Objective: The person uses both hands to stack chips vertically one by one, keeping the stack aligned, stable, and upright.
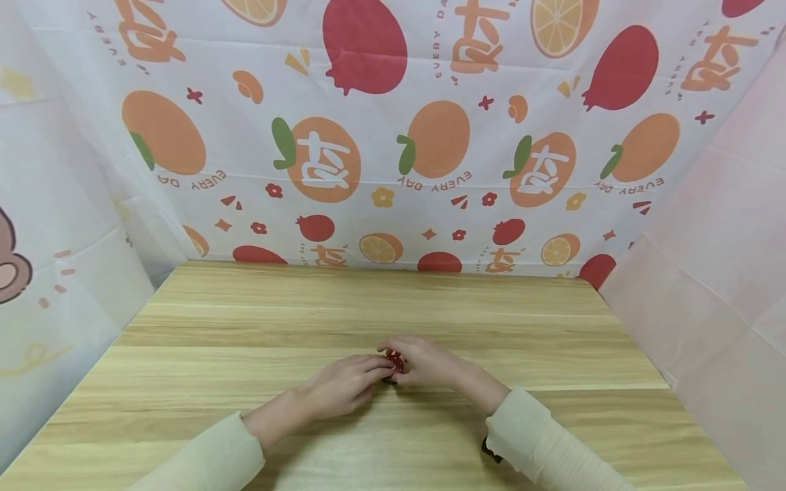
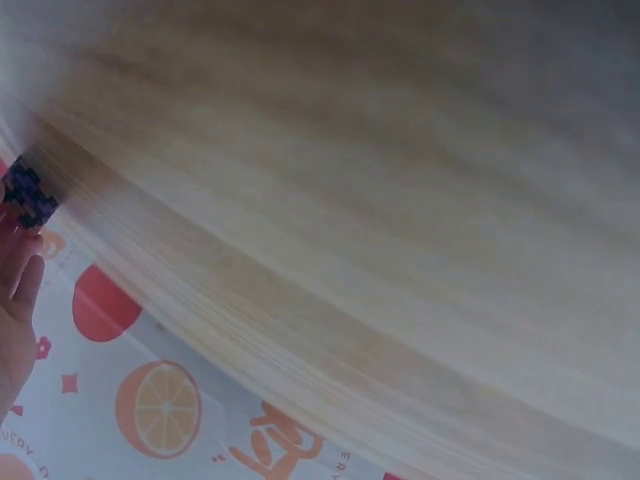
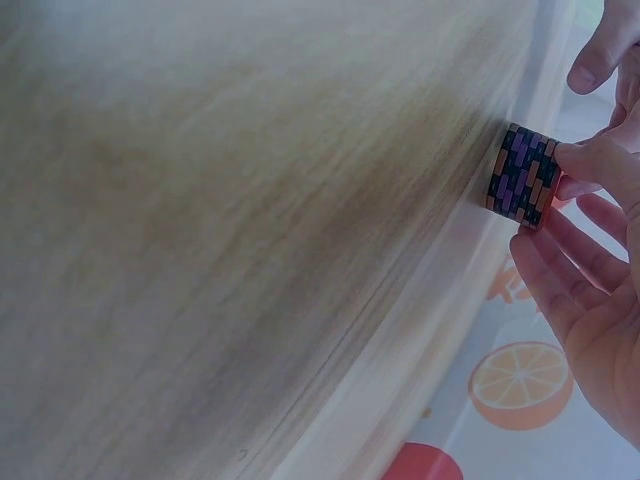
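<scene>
A short stack of poker chips (image 3: pixel 520 178) has dark sides with purple and orange blocks, and a red chip (image 1: pixel 396 362) with pale edge spots faces up at its top. My right hand (image 1: pixel 426 363) grips the stack, its thumb on the near side and its fingers round the far side. From the left, my left hand (image 1: pixel 344 385) reaches in with relaxed fingers, their tips touching the red chip. Its thumb stands apart from the stack in the right wrist view. In the left wrist view the chip stack (image 2: pixel 30 195) shows at the left border.
Both hands work over the middle of a wooden table (image 1: pixel 245 314). A fruit-printed cloth (image 1: pixel 381 150) hangs behind it, with pale cloths at the left and right sides. A small dark object (image 1: pixel 490 451) shows beside the right sleeve (image 1: pixel 528 429).
</scene>
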Motion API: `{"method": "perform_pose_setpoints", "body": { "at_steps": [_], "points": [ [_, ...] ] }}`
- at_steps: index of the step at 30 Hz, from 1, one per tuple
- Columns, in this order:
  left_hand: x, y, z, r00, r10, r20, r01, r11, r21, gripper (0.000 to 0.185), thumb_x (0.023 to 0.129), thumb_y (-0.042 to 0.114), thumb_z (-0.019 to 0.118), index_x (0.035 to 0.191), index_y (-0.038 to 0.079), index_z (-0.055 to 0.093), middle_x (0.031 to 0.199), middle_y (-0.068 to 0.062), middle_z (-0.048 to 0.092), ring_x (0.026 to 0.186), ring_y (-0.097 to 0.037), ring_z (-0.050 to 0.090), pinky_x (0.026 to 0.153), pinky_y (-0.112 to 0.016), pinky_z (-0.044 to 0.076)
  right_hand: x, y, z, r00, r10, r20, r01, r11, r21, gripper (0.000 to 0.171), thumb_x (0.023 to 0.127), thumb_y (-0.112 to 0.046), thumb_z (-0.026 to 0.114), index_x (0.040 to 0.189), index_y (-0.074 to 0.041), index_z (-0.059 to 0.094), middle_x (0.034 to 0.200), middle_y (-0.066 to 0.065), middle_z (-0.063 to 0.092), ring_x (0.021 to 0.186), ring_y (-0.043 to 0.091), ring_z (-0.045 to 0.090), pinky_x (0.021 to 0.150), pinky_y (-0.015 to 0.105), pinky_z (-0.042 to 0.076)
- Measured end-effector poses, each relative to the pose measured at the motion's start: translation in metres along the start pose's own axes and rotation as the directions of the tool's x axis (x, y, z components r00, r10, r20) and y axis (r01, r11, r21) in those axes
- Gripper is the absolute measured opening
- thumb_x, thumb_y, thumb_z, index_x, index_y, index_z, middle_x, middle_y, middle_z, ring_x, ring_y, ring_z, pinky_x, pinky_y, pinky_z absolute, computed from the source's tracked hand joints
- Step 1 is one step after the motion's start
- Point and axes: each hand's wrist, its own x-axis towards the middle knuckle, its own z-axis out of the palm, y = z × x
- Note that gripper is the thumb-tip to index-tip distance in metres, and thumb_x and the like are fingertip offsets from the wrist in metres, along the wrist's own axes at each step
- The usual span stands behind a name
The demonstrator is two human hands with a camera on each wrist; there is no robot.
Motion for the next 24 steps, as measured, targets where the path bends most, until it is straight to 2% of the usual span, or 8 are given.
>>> {"method": "perform_pose_setpoints", "body": {
  "at_steps": [14,21,24],
  "points": [
    [0.001,0.0,0.0,1.0,-0.01,-0.016,0.01,1.0,-0.011,0.039,0.078,0.003,0.062,0.117,0.001,0.059,0.122,-0.01,0.055,0.111,-0.024,0.052,0.093,-0.036,0.044,-0.007,0.006,-0.004,0.995,0.098,0.027,-0.099,0.993,0.059,0.048,0.086,-0.021,0.064,0.129,-0.01,0.048,0.124,0.001,0.051,0.106,0.012,0.052,0.089,0.025,0.044],
    [0.004,0.003,-0.003,0.997,-0.072,0.013,0.073,0.99,-0.122,0.046,0.079,0.003,0.062,0.123,-0.004,0.052,0.125,-0.015,0.052,0.113,-0.029,0.05,0.095,-0.039,0.042,-0.014,0.012,-0.005,0.99,0.138,0.01,-0.138,0.984,0.109,0.046,0.087,-0.021,0.063,0.129,-0.009,0.049,0.123,0.001,0.053,0.105,0.013,0.052,0.087,0.026,0.046],
    [0.005,0.002,-0.005,0.994,-0.112,0.009,0.112,0.984,-0.136,0.047,0.079,0.004,0.063,0.124,-0.004,0.052,0.125,-0.015,0.052,0.112,-0.028,0.051,0.094,-0.039,0.042,-0.016,0.014,-0.006,0.988,0.156,0.0,-0.155,0.98,0.126,0.047,0.086,-0.02,0.063,0.129,-0.009,0.049,0.123,0.001,0.054,0.104,0.013,0.053,0.086,0.025,0.046]
  ]
}}
